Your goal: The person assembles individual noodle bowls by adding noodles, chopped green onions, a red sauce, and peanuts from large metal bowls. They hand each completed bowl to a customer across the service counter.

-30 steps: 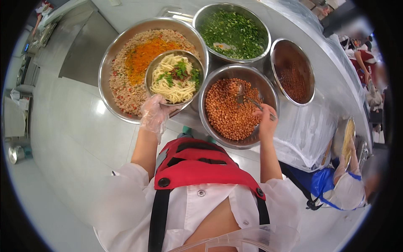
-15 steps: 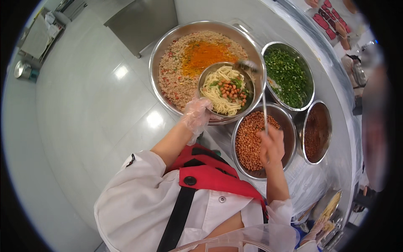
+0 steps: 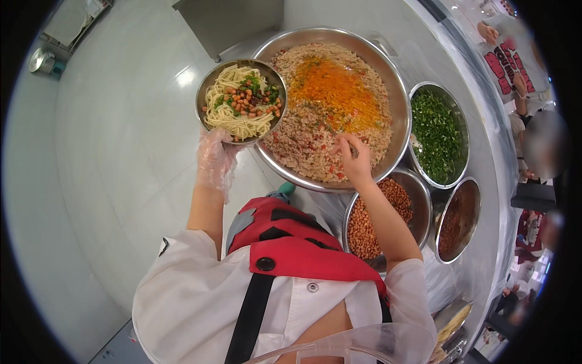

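Clearly, left grip [image 3: 216, 151] clasps noodle bowl [image 3: 270, 74] — right grip [image 3: 354, 158] pinches a utensil [image 3: 330, 128], its end indistinct

Small round metal bowl [image 3: 276, 77] (yellow noodles [image 3: 237, 123] inside): left of large round silver metal basin [image 3: 399, 109]. Silver metal bowl of chopped greens [image 3: 463, 133]: right of basin. Silver metal bowl of brown kernels [image 3: 421, 209]: near right of basin. Silver metal pot of dark sauce [image 3: 470, 209]: right of kernels.

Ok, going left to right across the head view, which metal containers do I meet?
Small canister → noodle bowl → large bowl of grainy mix with an orange patch → bowl of chopped greens.
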